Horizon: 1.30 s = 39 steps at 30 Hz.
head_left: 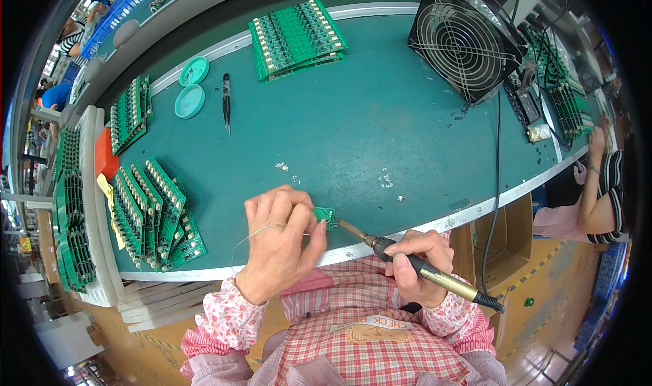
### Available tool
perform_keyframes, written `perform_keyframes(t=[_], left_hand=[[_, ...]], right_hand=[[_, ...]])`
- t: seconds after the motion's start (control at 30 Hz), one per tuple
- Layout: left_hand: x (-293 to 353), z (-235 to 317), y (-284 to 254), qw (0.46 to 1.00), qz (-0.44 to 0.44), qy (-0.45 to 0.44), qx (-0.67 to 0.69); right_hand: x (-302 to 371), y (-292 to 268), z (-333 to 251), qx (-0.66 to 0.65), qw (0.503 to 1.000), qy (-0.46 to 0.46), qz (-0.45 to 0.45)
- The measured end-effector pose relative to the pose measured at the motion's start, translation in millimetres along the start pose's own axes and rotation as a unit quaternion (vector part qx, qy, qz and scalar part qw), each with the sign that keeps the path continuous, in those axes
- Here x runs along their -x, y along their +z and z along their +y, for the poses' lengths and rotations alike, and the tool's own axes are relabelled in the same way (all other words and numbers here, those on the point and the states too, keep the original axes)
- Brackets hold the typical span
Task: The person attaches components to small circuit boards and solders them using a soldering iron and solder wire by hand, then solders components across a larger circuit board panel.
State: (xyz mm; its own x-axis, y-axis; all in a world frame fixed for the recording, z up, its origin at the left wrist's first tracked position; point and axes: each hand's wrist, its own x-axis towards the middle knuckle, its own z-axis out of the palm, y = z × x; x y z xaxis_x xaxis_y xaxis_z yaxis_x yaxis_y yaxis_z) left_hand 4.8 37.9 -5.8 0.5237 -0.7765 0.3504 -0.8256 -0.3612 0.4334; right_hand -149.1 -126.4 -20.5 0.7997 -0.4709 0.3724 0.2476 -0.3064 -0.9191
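Observation:
Near the front edge of the green bench mat, my left hand [282, 233] is closed around a small green circuit board [325, 216], most of it hidden under my fingers. A thin solder wire [255, 234] also runs through that hand and curls down past the wrist. My right hand [422, 262] grips a soldering iron [435, 274] with a gold and black handle. The iron's tip points left and meets, or nearly meets, the board's right end; contact is hard to tell. Small white bits [282, 167] lie on the mat beyond my left hand.
Stacked circuit boards [155, 216] stand at left, and more [299, 40] lie at the back. Tweezers [227, 104] rest beside two turquoise round lids [190, 101]. A black fan [466, 46] stands back right; the iron's cable [498, 182] crosses the bench. Another person's arm [594, 182] is at far right.

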Motion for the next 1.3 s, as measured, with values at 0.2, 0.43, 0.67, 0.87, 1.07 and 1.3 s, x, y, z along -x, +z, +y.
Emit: perform_keyframes(t=[0.2,0.43,0.67,0.87,1.07,1.3], left_hand=[[-0.6,-0.5,3.3,1.0,0.002,0.004,-0.015],[-1.3,-2.3,5.9,1.0,-0.001,0.005,-0.012],[-2.8,-3.5,6.7,1.0,-0.011,0.002,-0.012],[-3.2,-4.0,5.9,1.0,-0.022,0.004,-0.003],[-3.2,-4.2,6.3,1.0,-0.025,0.004,-0.002],[-6.2,-1.4,-9.0,0.998,-0.02,-0.055,-0.031]], right_hand=[[-2.6,1.3,2.1,0.012,1.0,-0.02,-0.016],[-4.4,2.6,3.4,0.016,0.999,-0.02,-0.026],[-5.3,4.0,2.6,0.047,0.997,-0.056,-0.026],[-6.3,2.3,1.4,0.053,0.995,-0.067,-0.04],[-2.8,2.4,2.6,0.024,0.999,-0.019,-0.026],[-5.9,1.8,4.2,0.052,0.996,-0.059,-0.039]])
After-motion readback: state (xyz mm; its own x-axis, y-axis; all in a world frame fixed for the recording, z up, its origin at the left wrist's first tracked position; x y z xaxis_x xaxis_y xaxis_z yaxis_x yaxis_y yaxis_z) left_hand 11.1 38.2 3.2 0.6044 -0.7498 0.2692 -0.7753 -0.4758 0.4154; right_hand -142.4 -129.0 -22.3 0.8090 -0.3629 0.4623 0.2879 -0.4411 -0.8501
